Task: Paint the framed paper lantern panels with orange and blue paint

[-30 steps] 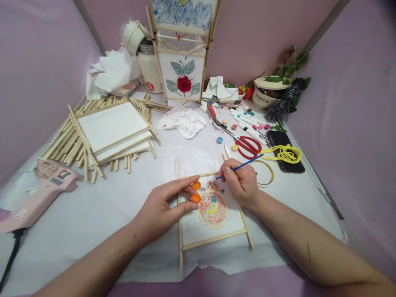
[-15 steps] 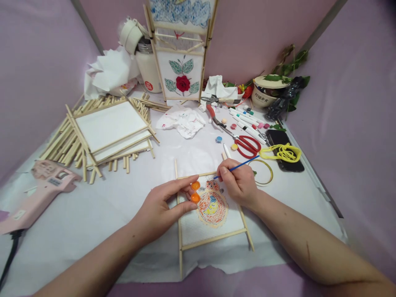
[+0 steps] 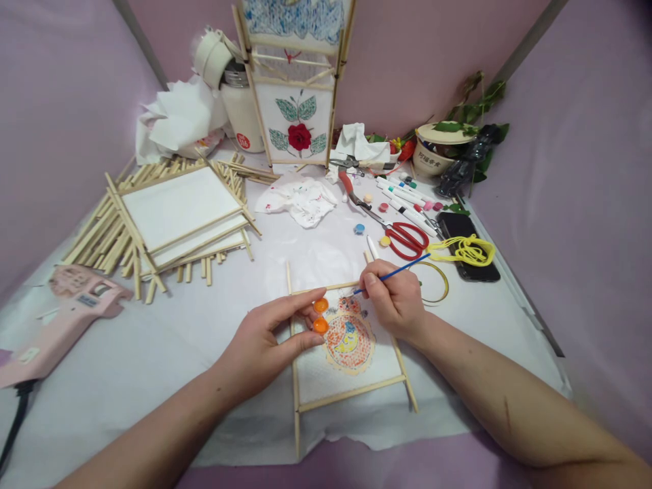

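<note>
Right hand (image 3: 394,302), centre of frame: fingers together, clamped on brush (image 3: 402,269). Brush tip is at the top of the design (image 3: 349,343); contact cannot be confirmed. Left hand (image 3: 275,333), left of it: thumb and forefinger spread, gripping orange pot (image 3: 320,326), its two round halves displayed one above the other. Panel (image 3: 326,387), carrying the design, lies flat at lower centre beneath both hands, edged with wooden sticks. Right of centre: scissors (image 3: 409,241) with red handles; near them, yellow cord (image 3: 466,251) lying partly across phone (image 3: 461,224). Left of frame: glue gun (image 3: 71,319), pink; above it, blank panels (image 3: 180,204) stacked on loose sticks (image 3: 102,238). Top centre: lantern (image 3: 299,136), upright, rose on its lower face. Bottle (image 3: 244,119) stands just beside it, upper left. Bowl (image 3: 432,161): upper right.
</note>
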Motion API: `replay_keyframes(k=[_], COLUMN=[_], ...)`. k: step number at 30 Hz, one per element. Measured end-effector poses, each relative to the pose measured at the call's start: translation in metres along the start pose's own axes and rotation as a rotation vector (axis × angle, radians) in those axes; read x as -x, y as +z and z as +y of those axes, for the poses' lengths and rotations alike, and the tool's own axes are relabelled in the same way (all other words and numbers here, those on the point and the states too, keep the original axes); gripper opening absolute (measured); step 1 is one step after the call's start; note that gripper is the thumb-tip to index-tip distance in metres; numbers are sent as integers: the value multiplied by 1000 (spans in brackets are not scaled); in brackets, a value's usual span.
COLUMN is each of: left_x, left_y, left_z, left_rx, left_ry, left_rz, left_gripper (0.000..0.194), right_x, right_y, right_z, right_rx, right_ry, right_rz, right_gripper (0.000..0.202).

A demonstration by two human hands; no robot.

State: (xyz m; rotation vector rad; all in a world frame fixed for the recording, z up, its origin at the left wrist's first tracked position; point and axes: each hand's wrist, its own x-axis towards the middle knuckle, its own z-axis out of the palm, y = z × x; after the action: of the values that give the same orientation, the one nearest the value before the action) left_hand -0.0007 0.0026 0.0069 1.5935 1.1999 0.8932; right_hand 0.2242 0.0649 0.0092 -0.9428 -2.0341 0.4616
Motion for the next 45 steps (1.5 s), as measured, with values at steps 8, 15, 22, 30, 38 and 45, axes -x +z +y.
replay_keyframes(k=[8,15,22,30,38,45], left_x=[0,1,0,0,0,0], left_y=[0,0,0,0,0,-1], left_z=[1,-2,-1,-2,-2,-2], left_rx=[4,8,13,35,35,21], left_ry=[-4,-2,11,9,15,16], left_rz=[1,-3,-7,-11,-9,-8], left_gripper=[49,49,49,49,50,50], right_x=[0,2,3,3,5,4], right_y=[0,0,1,1,1,2], right_z=[-1,-2,-2,-1,-3,-3], right_rx=[-4,-17,-23,-2,30,56], right_ry=[-9,-12,-28,-37,-85,-77], right_rz=[-2,-31,-5,-11,36,14], right_gripper=[24,23,23,23,20,22])
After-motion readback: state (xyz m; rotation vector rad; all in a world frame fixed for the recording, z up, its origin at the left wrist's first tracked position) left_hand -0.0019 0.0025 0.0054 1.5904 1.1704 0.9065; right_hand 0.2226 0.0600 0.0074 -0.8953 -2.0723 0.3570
